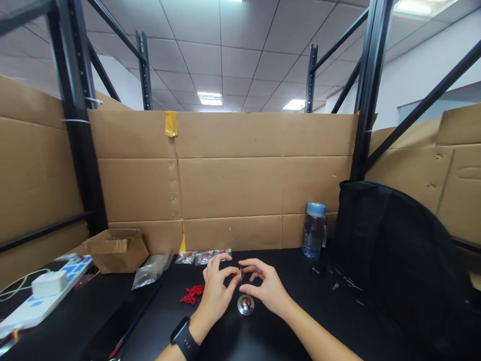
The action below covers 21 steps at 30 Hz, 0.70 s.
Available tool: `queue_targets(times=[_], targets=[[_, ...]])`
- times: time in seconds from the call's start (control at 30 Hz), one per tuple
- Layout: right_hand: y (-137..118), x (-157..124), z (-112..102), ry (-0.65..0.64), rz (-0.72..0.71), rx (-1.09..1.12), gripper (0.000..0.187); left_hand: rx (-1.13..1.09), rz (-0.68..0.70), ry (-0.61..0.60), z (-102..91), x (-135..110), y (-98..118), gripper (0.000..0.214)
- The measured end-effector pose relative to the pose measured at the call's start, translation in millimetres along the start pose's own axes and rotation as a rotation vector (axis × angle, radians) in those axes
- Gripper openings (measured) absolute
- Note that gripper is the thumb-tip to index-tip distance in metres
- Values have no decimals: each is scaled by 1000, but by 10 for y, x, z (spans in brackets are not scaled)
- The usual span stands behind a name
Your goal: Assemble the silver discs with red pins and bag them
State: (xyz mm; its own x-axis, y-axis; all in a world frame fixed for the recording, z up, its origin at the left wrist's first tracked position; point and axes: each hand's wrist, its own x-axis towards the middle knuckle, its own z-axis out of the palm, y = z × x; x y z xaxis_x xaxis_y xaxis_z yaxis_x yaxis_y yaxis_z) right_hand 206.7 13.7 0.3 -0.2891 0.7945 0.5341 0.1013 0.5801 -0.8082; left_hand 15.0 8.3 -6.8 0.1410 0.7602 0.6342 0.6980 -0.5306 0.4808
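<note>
My left hand [218,286], with a dark watch on its wrist, pinches a small thin metal disc [241,275] seen nearly edge-on. A bit of red shows at the disc's left side, by my left fingertips. From the other side, the curved thumb and index finger of my right hand [265,284] hold the disc's edge. Just below, on the black table, lies a shiny domed metal disc [245,305], like a small cymbal, with red at its centre. A bunch of red cord [192,294] lies to the left of my left hand.
Several small clear packets [204,257] line the back by the cardboard wall [229,188]. On the left are a clear plastic bag [150,271], an open cardboard box [118,250] and a white power strip [45,301]. A water bottle [314,233] and black backpack [394,260] stand right.
</note>
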Motion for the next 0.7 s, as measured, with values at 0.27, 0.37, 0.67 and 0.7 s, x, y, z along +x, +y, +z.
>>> queue_targets(times=[0.27, 0.37, 0.67, 0.7], targets=[[4, -7, 2, 3, 25, 12, 57, 10, 22, 8, -17, 1, 28, 13], [28, -10, 16, 8, 32, 15, 59, 18, 37, 9, -14, -9, 40, 13], [3, -16, 42, 59, 11, -60, 62, 2, 52, 52, 7, -42, 95, 17], [-16, -15, 40, 47, 4, -72, 61, -5, 48, 46, 1, -40, 98, 17]])
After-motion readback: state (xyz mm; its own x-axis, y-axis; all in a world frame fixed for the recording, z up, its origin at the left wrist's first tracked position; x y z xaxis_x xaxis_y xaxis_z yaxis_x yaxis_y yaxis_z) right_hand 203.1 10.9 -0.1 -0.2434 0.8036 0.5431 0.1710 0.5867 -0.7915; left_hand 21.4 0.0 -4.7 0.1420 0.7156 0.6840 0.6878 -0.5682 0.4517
